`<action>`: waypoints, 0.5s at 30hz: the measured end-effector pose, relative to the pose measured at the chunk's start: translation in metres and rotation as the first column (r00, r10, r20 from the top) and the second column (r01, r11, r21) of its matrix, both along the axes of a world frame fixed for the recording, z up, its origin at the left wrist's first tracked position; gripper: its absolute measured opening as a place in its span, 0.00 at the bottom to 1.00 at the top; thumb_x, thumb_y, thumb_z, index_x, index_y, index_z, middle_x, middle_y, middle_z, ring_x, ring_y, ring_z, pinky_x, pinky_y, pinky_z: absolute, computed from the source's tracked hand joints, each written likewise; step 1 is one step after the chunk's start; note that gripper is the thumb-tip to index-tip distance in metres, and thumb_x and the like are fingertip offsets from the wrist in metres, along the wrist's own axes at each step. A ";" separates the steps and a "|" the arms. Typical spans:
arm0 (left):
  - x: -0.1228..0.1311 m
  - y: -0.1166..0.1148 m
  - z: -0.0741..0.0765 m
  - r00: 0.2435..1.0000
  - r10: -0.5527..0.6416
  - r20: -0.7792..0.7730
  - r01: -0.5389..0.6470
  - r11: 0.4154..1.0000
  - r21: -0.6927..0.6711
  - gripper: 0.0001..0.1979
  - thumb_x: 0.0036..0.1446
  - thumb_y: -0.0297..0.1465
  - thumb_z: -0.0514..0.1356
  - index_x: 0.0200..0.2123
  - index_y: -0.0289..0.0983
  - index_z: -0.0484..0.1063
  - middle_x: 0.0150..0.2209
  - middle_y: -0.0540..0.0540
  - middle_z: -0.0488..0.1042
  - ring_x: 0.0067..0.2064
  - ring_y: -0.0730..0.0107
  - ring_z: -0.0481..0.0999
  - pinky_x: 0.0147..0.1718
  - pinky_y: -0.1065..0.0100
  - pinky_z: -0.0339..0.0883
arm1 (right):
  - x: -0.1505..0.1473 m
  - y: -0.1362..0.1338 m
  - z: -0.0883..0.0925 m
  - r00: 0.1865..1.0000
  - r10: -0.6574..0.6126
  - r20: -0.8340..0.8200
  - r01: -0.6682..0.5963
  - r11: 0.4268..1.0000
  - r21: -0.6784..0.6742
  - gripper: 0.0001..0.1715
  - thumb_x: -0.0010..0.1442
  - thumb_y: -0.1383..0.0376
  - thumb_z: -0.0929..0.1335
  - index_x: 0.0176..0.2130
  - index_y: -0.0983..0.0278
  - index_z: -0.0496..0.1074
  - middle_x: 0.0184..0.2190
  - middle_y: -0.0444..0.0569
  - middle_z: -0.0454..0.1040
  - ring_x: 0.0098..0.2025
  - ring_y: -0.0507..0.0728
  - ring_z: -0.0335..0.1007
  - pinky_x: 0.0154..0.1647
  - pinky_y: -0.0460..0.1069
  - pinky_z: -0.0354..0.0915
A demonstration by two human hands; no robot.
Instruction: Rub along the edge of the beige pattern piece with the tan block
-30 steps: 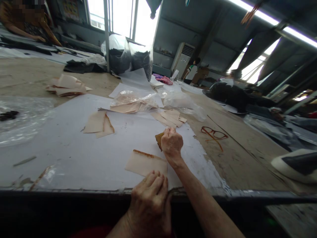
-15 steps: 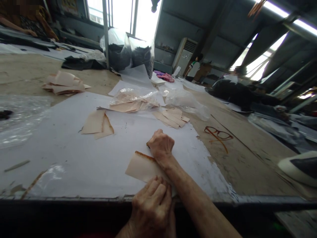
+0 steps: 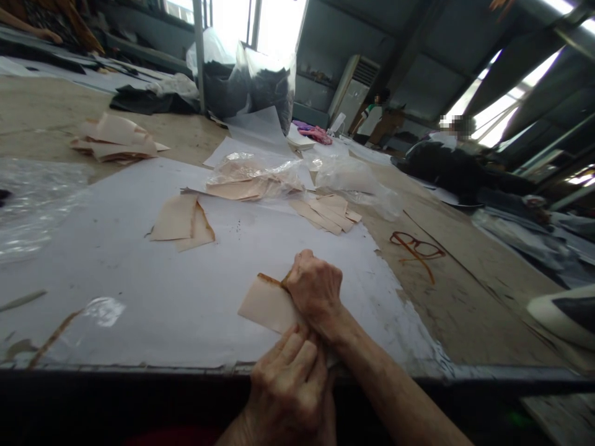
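A beige leather-like piece (image 3: pixel 267 305) lies on the white sheet near the table's front edge, a brown band along its far edge. My left hand (image 3: pixel 292 378) is closed at the piece's near edge, fingers pressed together on it. My right hand (image 3: pixel 313 285) is a fist over the piece's right part, by the brown band. A small brownish tip pokes out at the left of this fist; the rest of what it holds is hidden. Two similar brown-edged pieces (image 3: pixel 179 222) lie overlapped further off to the left.
More beige pieces lie fanned out (image 3: pixel 328 212), in a clear plastic bag (image 3: pixel 253 179) and in a stack (image 3: pixel 116 139). Brown-framed glasses (image 3: pixel 418 248) rest at the right, near a white-and-black object (image 3: pixel 564 316). Plastic film (image 3: pixel 41 204) covers the left. Other people are further back.
My right fist has moved right along the brown band, and more to the right in view. My left hand stays on the piece. The camera view has shifted slightly.
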State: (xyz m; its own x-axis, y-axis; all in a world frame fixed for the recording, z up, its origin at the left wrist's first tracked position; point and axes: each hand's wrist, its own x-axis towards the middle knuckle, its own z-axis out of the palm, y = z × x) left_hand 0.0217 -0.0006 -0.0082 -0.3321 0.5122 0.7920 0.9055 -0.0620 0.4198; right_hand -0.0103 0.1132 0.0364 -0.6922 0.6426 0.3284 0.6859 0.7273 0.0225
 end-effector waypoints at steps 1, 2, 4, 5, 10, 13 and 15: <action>0.000 0.000 0.000 1.000 0.011 -0.011 -0.011 1.000 0.001 0.13 0.46 0.20 0.55 0.37 0.28 0.72 0.30 0.41 0.73 0.39 0.61 0.72 0.45 0.62 0.68 | -0.006 0.003 0.000 1.000 0.009 0.004 -0.009 1.000 0.006 0.11 0.57 0.67 0.58 0.29 0.66 0.65 0.20 0.49 0.71 0.23 0.56 0.69 0.20 0.45 0.49; 0.000 0.000 0.000 1.000 0.021 -0.017 -0.021 1.000 0.002 0.14 0.46 0.20 0.56 0.39 0.28 0.71 0.32 0.40 0.73 0.40 0.61 0.72 0.45 0.62 0.68 | -0.011 0.005 0.000 1.000 0.015 0.003 -0.015 1.000 0.006 0.10 0.57 0.67 0.58 0.29 0.66 0.65 0.20 0.49 0.71 0.23 0.57 0.69 0.21 0.45 0.50; -0.001 0.000 0.001 1.000 0.018 -0.023 -0.018 1.000 0.005 0.13 0.47 0.20 0.56 0.39 0.29 0.71 0.32 0.41 0.73 0.40 0.62 0.72 0.45 0.62 0.68 | -0.022 0.010 -0.001 1.000 0.009 -0.004 -0.009 1.000 -0.004 0.08 0.55 0.68 0.59 0.30 0.66 0.66 0.20 0.50 0.71 0.24 0.58 0.70 0.22 0.46 0.53; -0.001 0.001 0.001 1.000 0.004 -0.020 -0.004 1.000 0.002 0.13 0.47 0.20 0.55 0.38 0.29 0.71 0.32 0.41 0.73 0.39 0.62 0.72 0.45 0.62 0.68 | -0.027 0.012 -0.001 1.000 0.002 -0.012 -0.002 1.000 -0.011 0.07 0.54 0.68 0.59 0.31 0.67 0.66 0.21 0.51 0.72 0.25 0.58 0.70 0.22 0.46 0.54; -0.002 0.000 0.001 0.998 -0.063 -0.019 0.063 0.998 0.002 0.11 0.47 0.19 0.55 0.36 0.31 0.71 0.33 0.43 0.73 0.39 0.65 0.72 0.44 0.64 0.68 | -0.037 0.028 0.005 0.993 -0.074 -0.090 0.065 0.993 -0.097 0.11 0.56 0.68 0.58 0.32 0.67 0.68 0.25 0.53 0.73 0.27 0.56 0.70 0.25 0.46 0.55; -0.003 -0.001 0.001 0.997 -0.064 -0.048 0.064 0.998 -0.004 0.12 0.47 0.20 0.55 0.37 0.30 0.70 0.35 0.43 0.73 0.40 0.64 0.71 0.46 0.64 0.66 | -0.023 0.034 0.013 0.982 -0.151 -0.110 0.132 0.978 -0.162 0.17 0.59 0.67 0.55 0.30 0.68 0.69 0.26 0.53 0.73 0.28 0.54 0.69 0.25 0.45 0.54; -0.004 -0.002 0.001 0.995 -0.085 -0.057 0.084 0.996 -0.028 0.11 0.47 0.20 0.55 0.37 0.30 0.70 0.34 0.42 0.73 0.40 0.64 0.71 0.46 0.63 0.66 | -0.007 0.028 0.016 0.987 -0.108 -0.122 0.089 0.984 -0.152 0.17 0.60 0.66 0.55 0.30 0.67 0.69 0.25 0.51 0.73 0.27 0.53 0.68 0.25 0.45 0.52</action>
